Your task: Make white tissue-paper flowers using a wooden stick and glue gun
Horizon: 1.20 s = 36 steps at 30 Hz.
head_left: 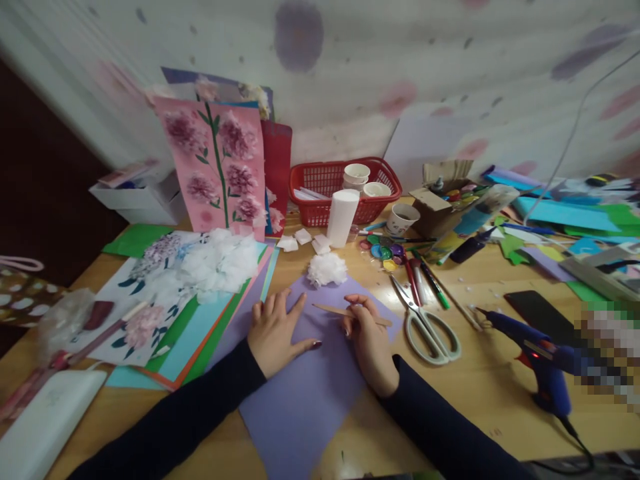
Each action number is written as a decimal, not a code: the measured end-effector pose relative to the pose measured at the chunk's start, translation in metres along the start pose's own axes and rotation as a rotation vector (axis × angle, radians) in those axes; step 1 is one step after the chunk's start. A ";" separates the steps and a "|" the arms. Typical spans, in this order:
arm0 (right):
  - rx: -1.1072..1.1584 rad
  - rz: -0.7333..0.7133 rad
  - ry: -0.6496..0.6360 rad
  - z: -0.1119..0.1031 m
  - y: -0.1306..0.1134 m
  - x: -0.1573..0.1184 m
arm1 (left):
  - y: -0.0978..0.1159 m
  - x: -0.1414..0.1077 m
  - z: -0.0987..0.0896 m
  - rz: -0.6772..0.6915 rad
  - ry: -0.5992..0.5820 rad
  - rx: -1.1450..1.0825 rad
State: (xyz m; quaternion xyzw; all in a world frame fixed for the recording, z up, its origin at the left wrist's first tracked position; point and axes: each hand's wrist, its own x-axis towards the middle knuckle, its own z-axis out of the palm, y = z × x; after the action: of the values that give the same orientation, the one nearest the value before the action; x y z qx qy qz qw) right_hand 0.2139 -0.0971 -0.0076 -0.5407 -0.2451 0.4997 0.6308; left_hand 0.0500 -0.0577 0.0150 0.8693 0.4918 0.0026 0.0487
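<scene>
A sheet of purple paper [305, 407] lies at an angle on the wooden table. My left hand [277, 330] rests on its left part, fingers spread, holding nothing. A thin, pointed wooden stick [327, 309] is held in my right hand [367, 340], its tip pointing left over the paper. A fluffy white paper flower [327, 270] sits at the paper's far corner, beyond both hands. White-handled scissors [431, 333] lie to the right of my right hand.
A glue gun [545, 360] and black phone [540, 317] are at the right. A red basket [320, 210] with cups, a white roll [343, 217] and paint pots [385, 252] stand behind. Stacked papers [200, 333] and white tissue [215, 263] lie left, near a pink flower picture [220, 140].
</scene>
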 end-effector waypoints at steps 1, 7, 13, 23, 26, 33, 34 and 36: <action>-0.006 0.002 -0.016 -0.002 0.000 -0.003 | 0.000 -0.002 0.000 0.000 -0.015 0.004; -0.285 -0.186 -0.129 -0.027 -0.021 -0.019 | -0.007 -0.010 -0.010 0.049 -0.121 -0.016; -0.549 -0.323 -0.114 -0.049 -0.044 0.000 | -0.014 -0.008 -0.014 0.120 -0.104 -0.045; -0.315 -0.283 -0.014 -0.043 -0.038 0.029 | -0.015 -0.003 -0.016 0.140 -0.186 -0.033; -0.212 -0.212 0.017 -0.043 -0.043 0.029 | -0.015 0.000 -0.019 0.151 -0.213 -0.055; -0.182 -0.275 0.014 -0.069 -0.065 0.001 | -0.014 0.021 -0.037 0.168 -0.020 -0.234; -0.224 -0.282 0.017 -0.075 -0.066 -0.004 | -0.011 0.024 -0.039 0.188 0.017 -0.288; -0.343 -0.283 0.044 -0.084 -0.065 -0.014 | -0.005 0.030 -0.041 0.197 0.086 -0.380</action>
State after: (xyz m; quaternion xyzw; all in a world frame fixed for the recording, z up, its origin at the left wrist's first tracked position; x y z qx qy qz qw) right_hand 0.3037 -0.1406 0.0311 -0.6111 -0.3862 0.3453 0.5984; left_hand 0.0587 -0.0263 0.0540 0.8874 0.3968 0.1371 0.1902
